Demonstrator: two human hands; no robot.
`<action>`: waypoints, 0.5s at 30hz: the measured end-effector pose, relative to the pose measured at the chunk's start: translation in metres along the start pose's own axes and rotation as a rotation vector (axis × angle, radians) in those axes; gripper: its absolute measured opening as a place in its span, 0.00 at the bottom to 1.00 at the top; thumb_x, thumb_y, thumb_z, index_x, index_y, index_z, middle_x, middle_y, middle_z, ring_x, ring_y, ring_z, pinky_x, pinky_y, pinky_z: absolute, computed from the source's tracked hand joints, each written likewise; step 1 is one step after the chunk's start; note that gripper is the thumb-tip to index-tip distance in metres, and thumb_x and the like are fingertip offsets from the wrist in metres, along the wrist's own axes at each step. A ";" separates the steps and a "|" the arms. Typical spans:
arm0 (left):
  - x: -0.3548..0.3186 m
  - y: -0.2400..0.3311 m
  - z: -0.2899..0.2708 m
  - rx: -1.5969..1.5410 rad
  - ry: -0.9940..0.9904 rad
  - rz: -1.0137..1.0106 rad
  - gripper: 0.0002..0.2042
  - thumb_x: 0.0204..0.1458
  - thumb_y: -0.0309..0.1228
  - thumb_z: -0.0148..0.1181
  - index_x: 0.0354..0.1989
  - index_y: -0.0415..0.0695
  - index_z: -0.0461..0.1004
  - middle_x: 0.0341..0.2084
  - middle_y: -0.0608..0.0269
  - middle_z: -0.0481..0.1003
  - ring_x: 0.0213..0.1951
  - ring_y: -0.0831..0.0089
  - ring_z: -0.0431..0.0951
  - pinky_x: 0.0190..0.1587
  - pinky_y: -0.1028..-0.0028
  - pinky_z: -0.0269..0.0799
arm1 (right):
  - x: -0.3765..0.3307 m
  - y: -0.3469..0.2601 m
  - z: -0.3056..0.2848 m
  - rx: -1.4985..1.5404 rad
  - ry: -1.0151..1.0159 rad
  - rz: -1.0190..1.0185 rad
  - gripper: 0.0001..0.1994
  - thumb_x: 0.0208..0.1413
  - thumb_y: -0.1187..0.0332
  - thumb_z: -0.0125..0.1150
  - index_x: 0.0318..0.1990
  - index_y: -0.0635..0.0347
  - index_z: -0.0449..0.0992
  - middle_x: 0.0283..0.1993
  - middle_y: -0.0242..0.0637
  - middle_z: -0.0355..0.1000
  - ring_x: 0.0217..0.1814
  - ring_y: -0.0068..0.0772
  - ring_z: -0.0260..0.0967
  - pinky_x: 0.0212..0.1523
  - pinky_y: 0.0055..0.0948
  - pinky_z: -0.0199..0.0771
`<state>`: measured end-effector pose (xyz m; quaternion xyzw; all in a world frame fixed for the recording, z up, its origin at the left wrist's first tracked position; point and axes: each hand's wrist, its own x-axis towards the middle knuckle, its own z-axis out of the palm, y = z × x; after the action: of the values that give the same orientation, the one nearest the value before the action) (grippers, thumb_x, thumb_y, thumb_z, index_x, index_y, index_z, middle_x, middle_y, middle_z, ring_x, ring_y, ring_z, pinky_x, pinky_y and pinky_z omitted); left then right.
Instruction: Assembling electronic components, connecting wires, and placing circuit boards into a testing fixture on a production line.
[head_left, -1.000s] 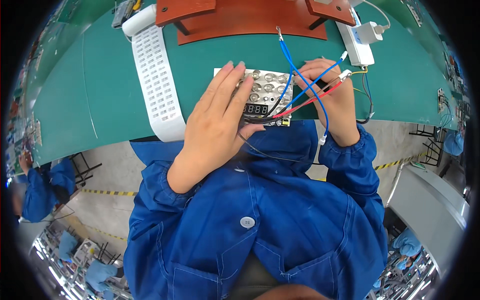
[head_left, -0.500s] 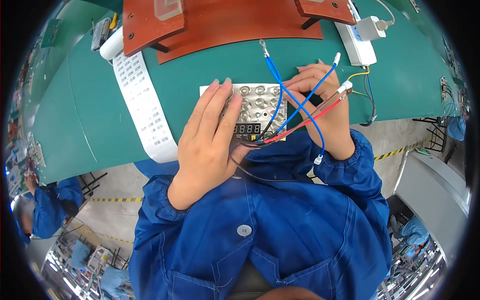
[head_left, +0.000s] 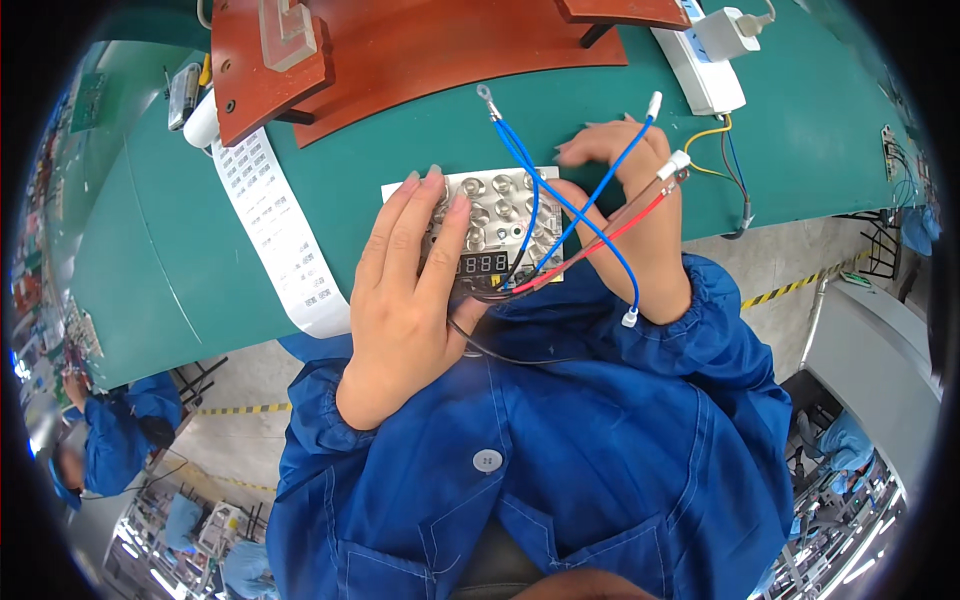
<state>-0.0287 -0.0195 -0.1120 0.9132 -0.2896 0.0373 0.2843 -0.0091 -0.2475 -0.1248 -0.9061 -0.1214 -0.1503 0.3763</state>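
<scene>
Since the earlier frame the board (head_left: 495, 235) has slid nearer the worktop (head_left: 180, 250) edge. Left hand (head_left: 405, 290) lies flat, pinning the board; right hand (head_left: 630, 215) grips its far side. Advisable: keep wires (head_left: 570, 205) untangled and pressure even.

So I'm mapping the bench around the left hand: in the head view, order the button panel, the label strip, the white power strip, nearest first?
From the left hand:
1. Button panel: under its fingers, touching.
2. Label strip: just to its left, on the green table.
3. White power strip: far off, at the upper right.
</scene>
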 end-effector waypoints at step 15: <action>0.003 0.000 -0.001 0.018 -0.026 -0.007 0.34 0.49 0.38 0.67 0.65 0.39 0.64 0.66 0.43 0.60 0.65 0.40 0.62 0.66 0.51 0.60 | -0.008 -0.006 -0.013 -0.321 -0.214 -0.146 0.26 0.51 0.65 0.58 0.60 0.55 0.73 0.68 0.45 0.63 0.61 0.50 0.62 0.62 0.48 0.59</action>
<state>-0.0266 -0.0203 -0.1103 0.9172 -0.2896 0.0270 0.2724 -0.0210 -0.2531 -0.1152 -0.9542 -0.2004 -0.0973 0.2000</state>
